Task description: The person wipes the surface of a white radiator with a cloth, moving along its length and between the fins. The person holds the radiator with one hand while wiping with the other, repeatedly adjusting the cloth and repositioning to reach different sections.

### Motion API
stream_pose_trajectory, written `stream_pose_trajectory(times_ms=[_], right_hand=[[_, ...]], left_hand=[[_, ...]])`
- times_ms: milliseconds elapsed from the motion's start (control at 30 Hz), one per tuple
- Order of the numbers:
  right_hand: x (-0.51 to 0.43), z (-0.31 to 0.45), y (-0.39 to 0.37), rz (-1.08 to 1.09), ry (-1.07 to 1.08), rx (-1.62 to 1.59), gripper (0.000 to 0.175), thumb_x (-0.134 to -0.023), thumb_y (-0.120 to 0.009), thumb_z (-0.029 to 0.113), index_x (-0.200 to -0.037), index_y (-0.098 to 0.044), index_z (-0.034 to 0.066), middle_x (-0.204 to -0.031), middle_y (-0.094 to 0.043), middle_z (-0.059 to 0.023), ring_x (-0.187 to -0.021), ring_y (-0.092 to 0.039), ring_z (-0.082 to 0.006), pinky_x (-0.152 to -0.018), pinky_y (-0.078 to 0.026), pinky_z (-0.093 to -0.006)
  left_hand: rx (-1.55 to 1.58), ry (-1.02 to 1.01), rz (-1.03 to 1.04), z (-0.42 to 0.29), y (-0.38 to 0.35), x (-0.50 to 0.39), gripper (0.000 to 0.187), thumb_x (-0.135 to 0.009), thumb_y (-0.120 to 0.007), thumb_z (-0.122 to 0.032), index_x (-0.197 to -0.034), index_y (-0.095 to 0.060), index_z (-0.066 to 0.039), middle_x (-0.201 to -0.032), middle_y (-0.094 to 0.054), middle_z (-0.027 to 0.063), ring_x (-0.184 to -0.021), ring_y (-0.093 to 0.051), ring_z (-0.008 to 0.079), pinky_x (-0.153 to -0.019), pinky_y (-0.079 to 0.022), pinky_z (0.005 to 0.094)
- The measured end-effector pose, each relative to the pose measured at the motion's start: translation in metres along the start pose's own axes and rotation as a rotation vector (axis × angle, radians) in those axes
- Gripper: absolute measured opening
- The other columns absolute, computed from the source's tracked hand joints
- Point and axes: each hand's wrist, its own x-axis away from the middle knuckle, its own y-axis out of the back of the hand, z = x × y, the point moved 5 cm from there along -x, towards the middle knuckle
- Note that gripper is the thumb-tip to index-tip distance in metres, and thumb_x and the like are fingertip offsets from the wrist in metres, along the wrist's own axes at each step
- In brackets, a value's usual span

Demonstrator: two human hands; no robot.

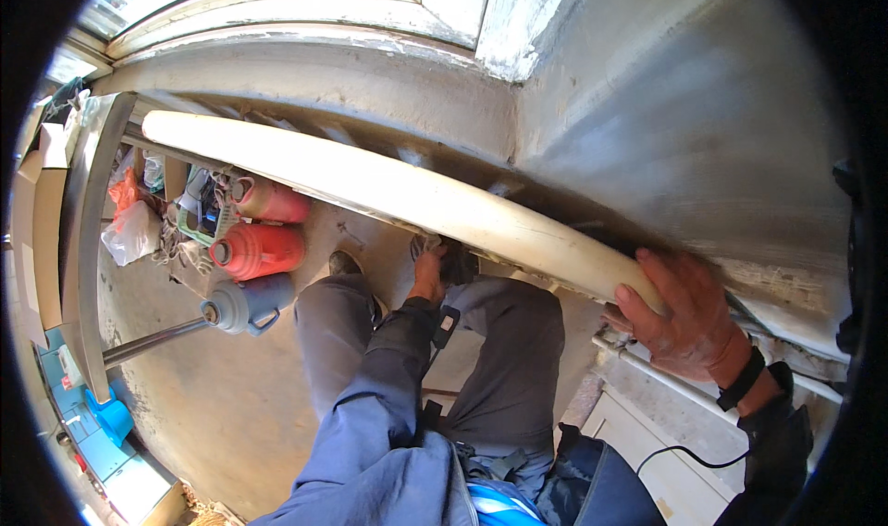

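Note:
A long cream-white rail (388,179), apparently the top of a radiator, slants across the view below the window. My right hand (683,325) grips its right end, fingers spread over the top and near side. Lower down, my left hand (428,276) reaches under the rail's near edge, between my knees. At its fingertips is a crumpled greyish cloth-like thing (422,243), mostly hidden by the hand and the rail. A dark shape (459,262), perhaps my shoe, is just beside that hand.
Left of my legs lie or stand a pink-red thermos flask (274,200), a red one (267,250) and a grey-blue one (243,304). Beyond are a green basket (201,207), plastic bags (132,231) and a metal-edged table (87,248). White pipes (666,377) run at right.

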Motion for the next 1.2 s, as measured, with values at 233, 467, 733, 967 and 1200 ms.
stream_pose_trajectory(times_ms=[233,467,733,967,1200], right_hand=[[-0.003,0.0,0.0,-0.03,0.017,-0.053,0.074,-0.087,-0.085,0.023,-0.151,-0.048,0.0185,-0.14,-0.056,-0.0273,-0.119,-0.065,-0.0416,-0.103,-0.055,-0.0553],[-0.002,-0.002,0.002,0.002,-0.012,-0.089,0.074,-0.081,-0.079,0.017,-0.152,-0.055,0.0141,-0.144,-0.055,-0.0279,-0.12,-0.062,-0.0437,-0.105,-0.051,-0.0547],[-0.002,-0.002,0.003,-0.145,0.024,-0.076,0.068,-0.085,-0.069,0.009,-0.151,-0.055,0.0147,-0.141,-0.058,-0.0277,-0.112,-0.064,-0.0443,-0.102,-0.053,-0.0549],[0.001,-0.004,-0.001,-0.131,0.03,0.012,0.069,-0.089,-0.066,0.023,-0.156,-0.055,0.0154,-0.143,-0.057,-0.023,-0.119,-0.062,-0.0401,-0.106,-0.052,-0.0516],[0.001,-0.005,-0.002,-0.122,0.039,-0.011,0.07,-0.087,-0.069,0.022,-0.156,-0.055,0.0135,-0.144,-0.056,-0.0231,-0.12,-0.062,-0.0399,-0.108,-0.051,-0.0519]], left_hand=[[0.388,0.277,0.128,-0.045,-0.016,0.057,0.033,-0.109,-0.054,-0.019,-0.134,-0.067,-0.002,-0.127,-0.075,0.0122,-0.114,-0.07,0.0293,-0.103,-0.056,0.0503],[0.35,0.128,0.343,-0.123,-0.04,0.146,0.032,-0.111,-0.053,-0.022,-0.131,-0.069,-0.002,-0.121,-0.076,0.0087,-0.111,-0.072,0.0245,-0.101,-0.058,0.0453],[0.413,-0.065,0.391,-0.193,-0.067,0.226,0.033,-0.111,-0.055,-0.021,-0.129,-0.07,0.003,-0.115,-0.078,0.0121,-0.1,-0.076,0.0232,-0.089,-0.064,0.0416],[0.46,-0.19,0.503,-0.231,-0.073,0.267,0.03,-0.106,-0.069,-0.016,-0.131,-0.067,-0.001,-0.114,-0.078,0.0087,-0.1,-0.076,0.018,-0.091,-0.063,0.0373],[0.384,-0.198,0.494,-0.219,-0.05,0.257,0.046,-0.102,-0.064,-0.011,-0.146,-0.06,0.002,-0.136,-0.072,0.0116,-0.125,-0.068,0.0207,-0.114,-0.051,0.038]])
